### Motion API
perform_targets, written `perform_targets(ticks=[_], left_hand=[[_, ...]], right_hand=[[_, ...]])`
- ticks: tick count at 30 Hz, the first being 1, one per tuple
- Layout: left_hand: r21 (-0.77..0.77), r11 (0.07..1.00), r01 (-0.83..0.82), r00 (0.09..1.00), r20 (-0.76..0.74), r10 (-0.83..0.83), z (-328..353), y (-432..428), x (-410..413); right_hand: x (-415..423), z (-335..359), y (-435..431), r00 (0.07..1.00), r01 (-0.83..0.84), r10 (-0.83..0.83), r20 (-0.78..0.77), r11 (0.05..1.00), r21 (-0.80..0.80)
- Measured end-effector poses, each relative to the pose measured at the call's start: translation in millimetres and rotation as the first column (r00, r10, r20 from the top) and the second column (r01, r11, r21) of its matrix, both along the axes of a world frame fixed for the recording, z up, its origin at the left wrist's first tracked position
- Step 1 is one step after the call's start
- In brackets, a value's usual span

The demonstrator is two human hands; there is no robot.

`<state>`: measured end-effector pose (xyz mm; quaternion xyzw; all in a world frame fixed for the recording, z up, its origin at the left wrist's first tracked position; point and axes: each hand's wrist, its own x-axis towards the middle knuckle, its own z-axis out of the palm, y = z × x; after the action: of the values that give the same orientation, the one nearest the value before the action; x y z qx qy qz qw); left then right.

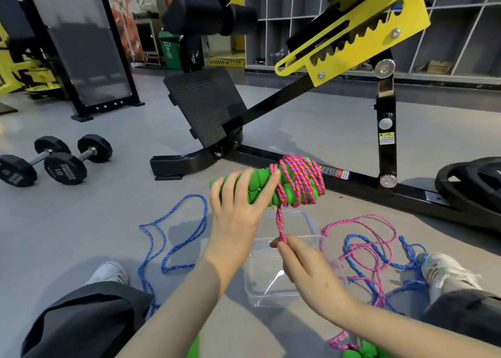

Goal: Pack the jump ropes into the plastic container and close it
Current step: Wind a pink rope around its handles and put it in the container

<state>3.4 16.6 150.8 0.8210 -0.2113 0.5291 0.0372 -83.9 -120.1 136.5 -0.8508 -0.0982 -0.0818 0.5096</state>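
L hand (238, 203) is gripping 2 green handles (257, 188) held side by side, fingers curling over them, w/ pink rope (301, 184) wound round their far end. R hand (306, 265) is pinching the loose pink strand just below, thumb & fingertips closed on it. Hands are apart but near. 1 clear plastic container (260, 281) is sitting open on the floor (81, 222) under them. 1 blue rope (168, 238) is lying loose beside it. 2 dumbbells (54, 159) are resting at left.
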Motion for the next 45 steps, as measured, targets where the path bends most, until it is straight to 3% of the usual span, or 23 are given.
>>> perform_targets(ticks=[5, 11, 15, 18, 25, 29, 36, 38, 41, 45], left_hand=[[0.05, 0.996, -0.072, 0.997, -0.04, 0.074, -7.4, 12.7, 4.7], [0.002, 0.994, -0.106, 0.992, -0.072, 0.106, -4.8, 19.5, 8.9], [-0.048, 0.996, -0.071, 0.989, -0.133, 0.064, -0.1, 18.2, 8.7], [-0.062, 0.998, -0.029, 0.992, -0.127, 0.021, 1.7, 18.7, 9.1], [-0.006, 0.99, 0.14, 0.99, -0.034, -0.141, 7.9, 13.1, 4.8], [0.033, 0.979, 0.2, 0.98, 0.005, -0.2, 5.7, 2.3, 0.3], [0.055, 0.97, 0.237, 0.971, 0.004, -0.238, 7.7, -5.9, -4.0], [0.064, 0.976, 0.209, 0.978, 0.007, -0.21, 8.2, -8.5, -5.3], [0.064, 0.991, 0.12, 0.993, 0.0, -0.121, 10.0, -12.5, -6.1], [0.066, 0.997, -0.036, 0.994, -0.105, 0.043, 6.4, 0.3, 0.0]], right_hand=[[5.5, 19.8, -4.4, 0.998, -0.039, 0.051, 0.045, 0.973, -0.226], [19.1, 57.6, -25.0, 0.986, -0.165, 0.158, -0.053, 0.878, -0.449], [28.0, 69.0, -38.4, 0.989, -0.147, 0.103, -0.107, 0.786, -0.6], [37.6, 72.0, -50.4, 0.996, -0.059, 0.007, -0.092, 0.81, -0.584], [57.5, 58.6, -87.1, 0.957, 0.26, -0.288, -0.043, 0.911, -0.32], [61.7, 46.3, -96.5, 0.933, 0.287, -0.345, -0.099, 0.883, -0.372], [65.4, 51.7, -102.5, 0.897, 0.404, -0.431, -0.095, 0.889, -0.216], [61.0, 53.2, -98.1, 0.911, 0.343, -0.386, -0.145, 0.904, -0.255], [49.6, 45.2, -79.8, 0.933, 0.128, -0.267, -0.24, 0.872, -0.471], [27.3, 50.6, -40.2, 0.94, -0.221, -0.041, -0.338, 0.683, -0.696]])
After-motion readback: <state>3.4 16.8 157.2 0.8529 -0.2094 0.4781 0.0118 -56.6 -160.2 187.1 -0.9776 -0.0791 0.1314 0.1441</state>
